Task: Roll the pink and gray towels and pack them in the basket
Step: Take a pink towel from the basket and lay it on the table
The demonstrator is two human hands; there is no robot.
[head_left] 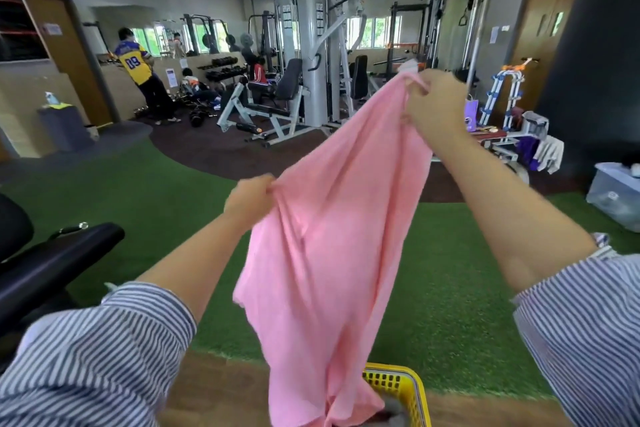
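Observation:
A pink towel (322, 253) hangs in the air in front of me, stretched slantwise between both hands. My left hand (249, 199) pinches its lower left edge at mid height. My right hand (434, 102) grips the upper corner, raised higher and farther right. The towel's loose bottom drapes down over a yellow perforated basket (398, 383) at the lower edge of the view. A bit of gray cloth (393, 409), probably the gray towel, shows inside the basket, mostly hidden by the pink towel.
A black padded bench (52, 263) stands at my left. Green turf (138, 191) spreads ahead, with gym machines (311, 80) and several people beyond. A clear plastic bin (614, 194) sits at the right, beside a dark pillar (595, 45).

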